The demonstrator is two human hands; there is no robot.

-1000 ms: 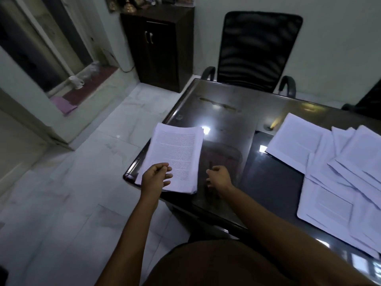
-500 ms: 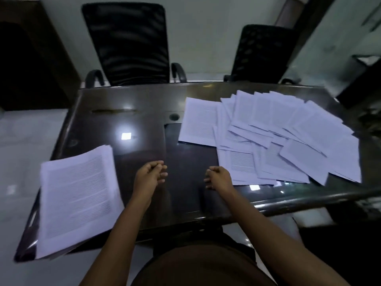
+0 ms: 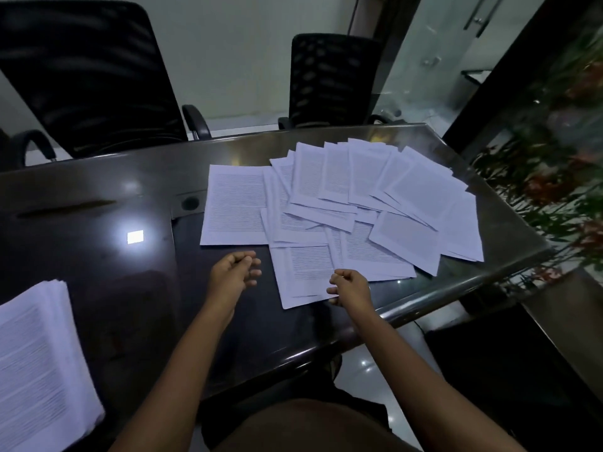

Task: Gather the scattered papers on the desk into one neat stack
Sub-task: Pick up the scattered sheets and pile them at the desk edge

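1. Stack [image 3: 42, 363]: a thick pile of printed pages lies at the near left corner of the worktop [image 3: 130, 288]. Its edges are roughly aligned and the frame cuts off its near end. It is well apart from both hands.

2. Left hand [image 3: 233, 272]: held over bare worktop near the centre. Grip: fingers loosely curled, nothing in it. Contact with the surface cannot be determined.

3. Right hand [image 3: 352, 287]: positioned at the near right corner of the nearest sheet [image 3: 303, 272]. Grip: fingers loosely curled, no page visibly held. Whether the fingertips touch the sheet cannot be determined. The 2 hands are apart, with bare worktop and part of that sheet between them.

4. Papers [image 3: 375, 197]: the loose pages lie beyond the hands on the right half of the worktop, fanned and overlapping at varied angles, printed side up. The nearest sheet meets this spread along its far edge. 1 page [image 3: 236, 207] lies square at the left of the spread, overlapped only on its right side.

5. Grommet [image 3: 190, 203]: a round dark fitting, just left of that page.

6. Far side: 2 black mesh chairs stand behind the worktop, the left chair [image 3: 88, 76] and the right chair [image 3: 329, 79]. Plants [image 3: 554, 177] stand at the right edge of the frame.
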